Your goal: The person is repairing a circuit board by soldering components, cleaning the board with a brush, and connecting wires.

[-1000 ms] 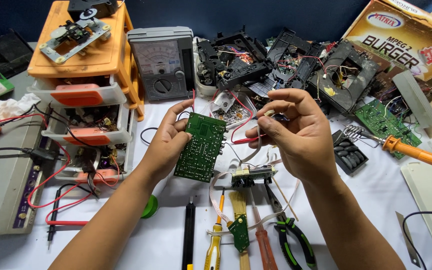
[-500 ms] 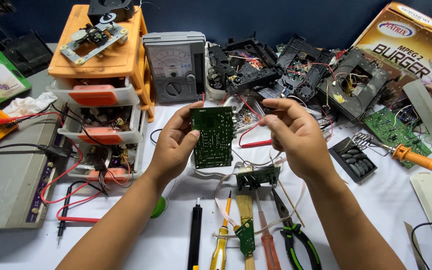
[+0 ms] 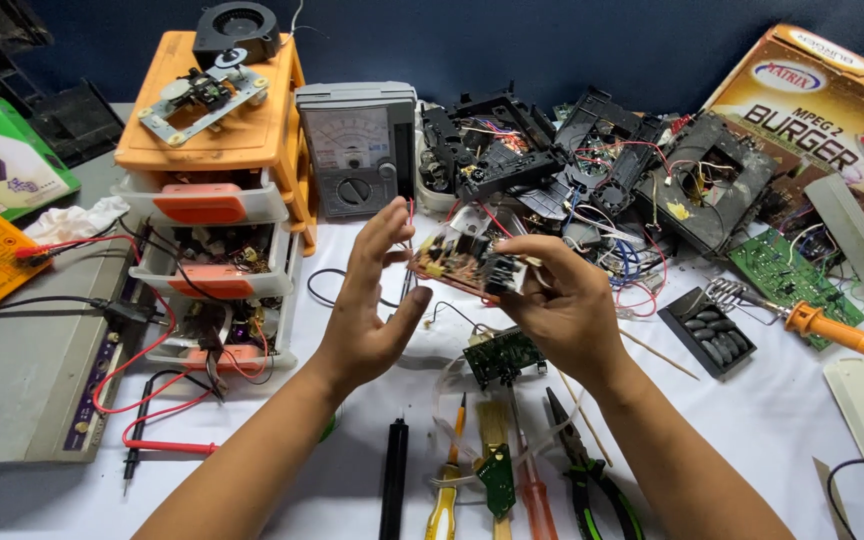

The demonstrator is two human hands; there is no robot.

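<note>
Right now both hands hold a circuit board up above the white table, parts side showing: the right hand pinches its near end between thumb and fingers, while the left hand stays mostly open, fingertips steadying the far edge. Below lie a small green board, pliers and screwdrivers, with an orange drawer unit and a grey meter behind
</note>
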